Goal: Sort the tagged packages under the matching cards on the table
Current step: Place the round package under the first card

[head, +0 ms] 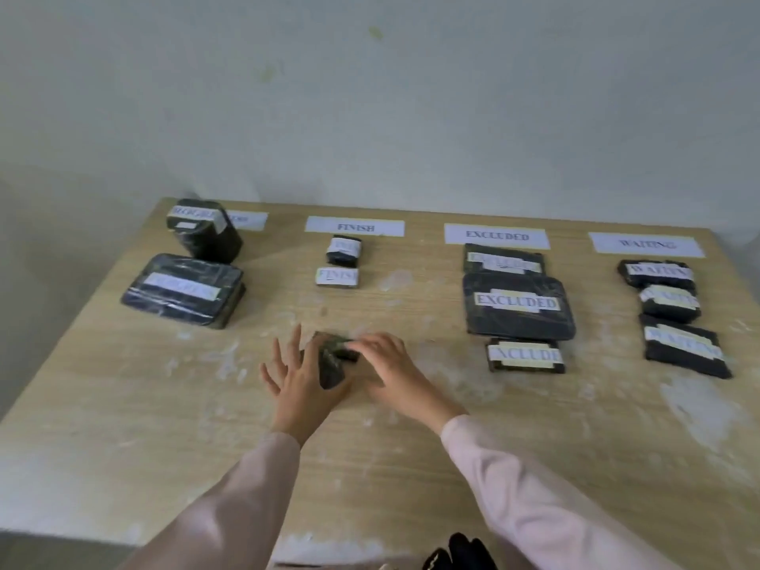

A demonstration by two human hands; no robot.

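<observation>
Both hands' fingers (372, 343) grip a small dark wrapped package (332, 357), tag hidden.

Pale wooden table (123, 384): matt grain, scuffed whitish patches.
Black film-wrapped packages (518, 308): glossy plastic, crinkled.
White cards at 12 o'clock (354, 227): probably matt paper.
Pink sleeves (534, 495): soft cloth.

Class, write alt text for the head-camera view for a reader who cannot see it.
Both hands, the left hand and right hand, hold a small dark package at the middle of a wooden table. Beyond them, tagged dark packages lie in columns under paper cards, including FINISH, EXCLUDED and WAITING.
</observation>
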